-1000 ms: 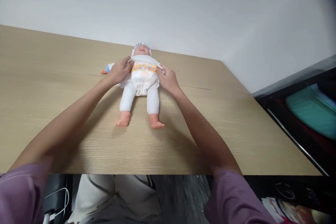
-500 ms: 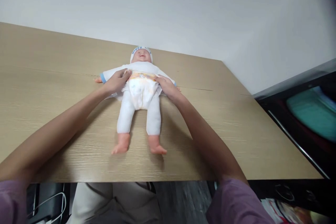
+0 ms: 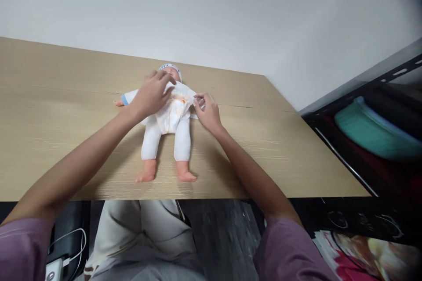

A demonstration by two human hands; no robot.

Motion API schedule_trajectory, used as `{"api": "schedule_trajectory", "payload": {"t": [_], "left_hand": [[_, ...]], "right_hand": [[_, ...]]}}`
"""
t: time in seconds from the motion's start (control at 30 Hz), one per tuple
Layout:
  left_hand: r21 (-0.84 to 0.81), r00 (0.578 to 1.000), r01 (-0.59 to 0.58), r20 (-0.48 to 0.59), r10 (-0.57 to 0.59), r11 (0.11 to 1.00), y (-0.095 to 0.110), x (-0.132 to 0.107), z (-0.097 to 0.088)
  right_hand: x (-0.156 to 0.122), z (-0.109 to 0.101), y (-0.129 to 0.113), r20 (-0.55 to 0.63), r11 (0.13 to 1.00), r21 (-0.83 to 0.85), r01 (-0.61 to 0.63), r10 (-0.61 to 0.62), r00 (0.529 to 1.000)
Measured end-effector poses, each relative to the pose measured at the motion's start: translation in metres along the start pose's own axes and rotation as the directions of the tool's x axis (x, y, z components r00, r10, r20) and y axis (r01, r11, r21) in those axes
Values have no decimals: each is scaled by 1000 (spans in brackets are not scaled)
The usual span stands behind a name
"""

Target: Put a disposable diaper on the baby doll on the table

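Observation:
A baby doll (image 3: 150, 140) in white clothes and a printed cap lies on its back, feet towards me. Around its hips and between its legs is a white diaper (image 3: 168, 118) with an orange printed waistband. My left hand (image 3: 154, 94) hovers over the doll's chest and the diaper's left side, fingers bent and apart, partly covering the doll's face. At the diaper's right side my right hand (image 3: 208, 112) pinches what looks like its white edge. A white strip of the diaper shows below those fingers. The doll's arm on that side is hidden.
The wooden table (image 3: 247, 158) meets a pale wall at the back. On the right, a black rack (image 3: 349, 153) holds a teal basin (image 3: 372, 129). Below the table edge are a white cable (image 3: 82, 239) and colourful packaging (image 3: 369, 254).
My left hand has left the diaper's waistband and moved up over the doll's chest. My right hand has turned and now pinches at the diaper's right side. The view has shifted slightly.

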State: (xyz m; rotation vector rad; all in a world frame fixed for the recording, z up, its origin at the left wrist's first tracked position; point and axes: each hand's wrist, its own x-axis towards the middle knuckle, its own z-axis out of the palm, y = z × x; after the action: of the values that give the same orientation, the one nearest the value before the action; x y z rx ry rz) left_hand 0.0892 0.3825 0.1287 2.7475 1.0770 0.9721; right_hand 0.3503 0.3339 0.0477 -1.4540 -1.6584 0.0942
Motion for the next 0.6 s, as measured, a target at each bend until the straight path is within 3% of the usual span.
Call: {"api": "schedule_trajectory", "payload": {"t": [0.1, 0.2, 0.3, 0.43, 0.6], "left_hand": [[-61, 977, -136, 157, 144, 989, 25, 0, 15], [-7, 965, -105, 241, 104, 994, 32, 0, 32], [23, 971, -74, 231, 67, 997, 31, -2, 42], [22, 974, -65, 220, 59, 998, 34, -4, 42], [10, 969, -73, 235, 69, 997, 37, -4, 40]], "right_hand": [[-28, 1, 12, 39, 999, -34, -33, 34, 999], [-41, 4, 23, 60, 997, -52, -53, 56, 997], [-43, 7, 29, 72, 995, -95, -45, 52, 996], [-44, 8, 30, 97, 987, -154, -55, 70, 993], [-46, 6, 32, 97, 971, -146, -187, 202, 975]]}}
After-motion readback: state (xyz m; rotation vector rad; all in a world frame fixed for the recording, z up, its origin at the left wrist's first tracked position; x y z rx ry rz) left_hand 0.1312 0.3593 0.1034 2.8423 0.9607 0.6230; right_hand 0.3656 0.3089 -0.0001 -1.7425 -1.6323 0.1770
